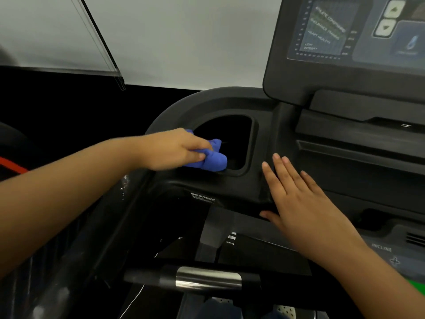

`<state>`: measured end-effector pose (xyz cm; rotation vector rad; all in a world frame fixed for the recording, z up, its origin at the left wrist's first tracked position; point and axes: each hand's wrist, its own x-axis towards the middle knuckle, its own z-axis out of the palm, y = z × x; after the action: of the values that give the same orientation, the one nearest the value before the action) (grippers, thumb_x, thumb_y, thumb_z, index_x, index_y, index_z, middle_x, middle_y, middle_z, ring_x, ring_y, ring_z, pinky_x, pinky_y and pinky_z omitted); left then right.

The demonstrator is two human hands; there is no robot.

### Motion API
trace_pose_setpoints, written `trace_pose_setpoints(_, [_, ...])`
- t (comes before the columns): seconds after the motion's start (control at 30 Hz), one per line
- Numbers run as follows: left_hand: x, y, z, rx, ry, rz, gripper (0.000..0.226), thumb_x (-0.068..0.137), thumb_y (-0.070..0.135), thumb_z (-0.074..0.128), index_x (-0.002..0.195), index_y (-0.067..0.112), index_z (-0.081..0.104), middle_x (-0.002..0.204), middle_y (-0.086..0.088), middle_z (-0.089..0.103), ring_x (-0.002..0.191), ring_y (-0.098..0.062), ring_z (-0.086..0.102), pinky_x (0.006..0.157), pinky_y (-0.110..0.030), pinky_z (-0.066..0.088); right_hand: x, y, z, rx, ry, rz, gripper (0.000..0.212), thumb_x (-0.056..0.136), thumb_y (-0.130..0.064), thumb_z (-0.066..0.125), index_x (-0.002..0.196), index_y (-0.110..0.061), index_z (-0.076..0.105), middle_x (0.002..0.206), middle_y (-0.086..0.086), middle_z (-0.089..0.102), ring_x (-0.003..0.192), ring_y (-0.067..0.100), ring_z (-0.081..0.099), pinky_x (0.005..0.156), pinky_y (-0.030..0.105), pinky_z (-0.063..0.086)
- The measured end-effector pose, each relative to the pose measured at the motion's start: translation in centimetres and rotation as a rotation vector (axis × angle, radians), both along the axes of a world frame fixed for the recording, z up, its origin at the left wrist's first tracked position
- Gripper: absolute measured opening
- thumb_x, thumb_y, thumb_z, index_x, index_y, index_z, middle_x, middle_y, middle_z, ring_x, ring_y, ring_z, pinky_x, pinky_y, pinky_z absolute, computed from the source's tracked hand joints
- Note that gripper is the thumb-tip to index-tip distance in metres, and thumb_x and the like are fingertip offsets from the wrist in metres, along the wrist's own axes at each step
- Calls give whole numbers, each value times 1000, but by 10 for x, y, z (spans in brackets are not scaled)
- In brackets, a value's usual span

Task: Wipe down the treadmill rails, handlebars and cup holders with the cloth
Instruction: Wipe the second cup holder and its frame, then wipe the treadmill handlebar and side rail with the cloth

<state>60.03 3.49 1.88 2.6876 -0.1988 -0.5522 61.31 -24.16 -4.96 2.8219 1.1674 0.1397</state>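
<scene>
Black treadmill console (pixel 287 143) across centre and right, screen (pixel 345 31) at 1 o'clock. Handlebar (pixel 207 278) at 6 o'clock. Right hand (pixel 299 199) at 4 o'clock, flat on the console, fingers straight, slightly apart. Left hand (pixel 174 149) at 9 o'clock, clamped on a bunched blue cloth (pixel 212 158) at the 8 o'clock rim of the cup holder (pixel 253 143).
</scene>
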Motion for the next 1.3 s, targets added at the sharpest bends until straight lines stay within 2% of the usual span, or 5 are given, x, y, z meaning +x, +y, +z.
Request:
trace_pose_setpoints(0.37, [-107,11,-26,334,-394,-177,50,84,27,35,126,17,59,135,3,55,128,-14,31,112,-15,4,-1,0,3,-36,45,-2,90,76,-57,56,144,-4,31,150,19,28,137,30,31,103,47,35])
trace_pose_setpoints(0.53, [-108,8,-30,185,-428,-86,50,80,17,60,130,21,54,144,6,45,133,-9,27,114,-17,10,-1,11,25,-81,291,-66,100,66,-82,-1,143,-23,-27,151,1,-33,139,18,-28,112,46,-12])
trace_pose_setpoints(0.77, [-94,4,-33,77,-586,191,57,59,11,69,110,-3,48,106,-14,42,98,-14,38,92,-20,34,-12,113,24,457,287,573,92,83,-50,61,149,-5,15,158,14,6,146,24,3,118,40,15])
trace_pose_setpoints(1.13, [-116,-20,-21,-76,-451,690,98,72,9,77,147,4,13,147,-9,21,131,-17,35,101,-19,31,-2,153,-12,280,204,639,76,86,-20,61,149,-14,19,152,20,28,137,35,31,113,39,26])
trace_pose_setpoints(1.3, [-143,-69,-16,-176,-790,848,54,82,19,66,130,14,43,128,2,47,113,-8,49,87,-23,45,3,133,16,89,196,615,76,83,-24,61,149,-14,23,150,17,31,138,32,28,110,35,26])
